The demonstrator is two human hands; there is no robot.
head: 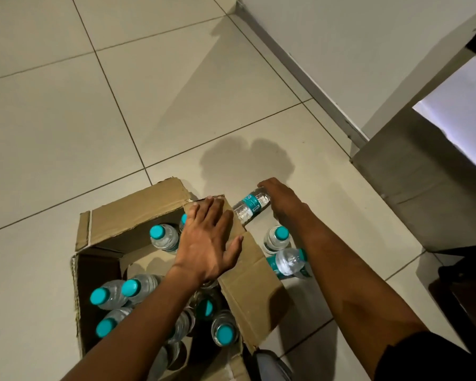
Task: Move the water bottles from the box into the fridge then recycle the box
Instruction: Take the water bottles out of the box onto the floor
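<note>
Surroundings: an open brown cardboard box (pixel 105 232) sits on a floor of pale square tiles (pixel 66 119); a white wall with a grey skirting (pixel 300 67) runs along the upper right, and a grey cabinet-like block with a lit white opening (pixel 423 182) stands at the right edge.
In the way: the box's right-hand brown flap (pixel 248 273) is folded outward and lies between the bottles inside and those on the floor; the left forearm crosses over the middle of the box and hides some bottles beneath it.
Left hand: the left hand (pixel 206 243) lies palm down with fingers spread and flat on the right flap, gripping nothing.
Right hand: the right hand (pixel 279 200) is closed over the bottom end of a clear plastic water bottle with a teal label (pixel 252 204), held on its side just above the floor beyond the flap's far corner; its cap end points toward the left hand and is hidden behind the flap.
Bottles on the floor: two clear bottles, one upright with a teal cap (pixel 276 239) and one tilted nearer bottle (pixel 289 262), stand touching, just right of the flap and under the right forearm.
Bottles in the box: at least seven teal-capped bottles (pixel 113 295) show; the exact count cannot be told.
</note>
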